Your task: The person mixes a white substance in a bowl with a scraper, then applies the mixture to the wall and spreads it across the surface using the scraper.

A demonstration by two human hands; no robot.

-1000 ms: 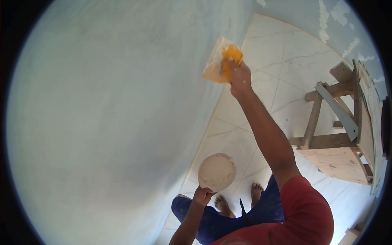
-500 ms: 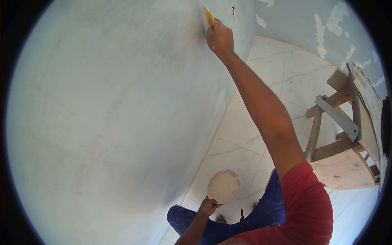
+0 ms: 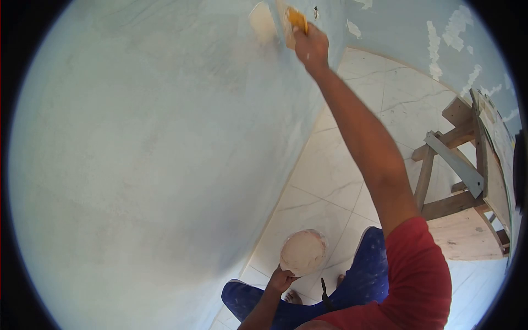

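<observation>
Putty: a fresh pale patch (image 3: 263, 23) lay on the blue wall (image 3: 154, 165); most looked smooth.
Right hand (image 3: 311, 48): gripped the yellow scraper (image 3: 296, 21) against the wall.
Left hand (image 3: 280, 279): clutched the putty bowl (image 3: 302, 252).
Left over: bare patches (image 3: 440, 33) on the far wall.

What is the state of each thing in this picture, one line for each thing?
right hand: raised, gripping the yellow scraper
yellow scraper: pressed to the wall
left hand: low, holding the bowl
bowl: full of pale paste
wall: fresh pale smear beside the scraper
wooden stand: upright on the tile floor
</observation>
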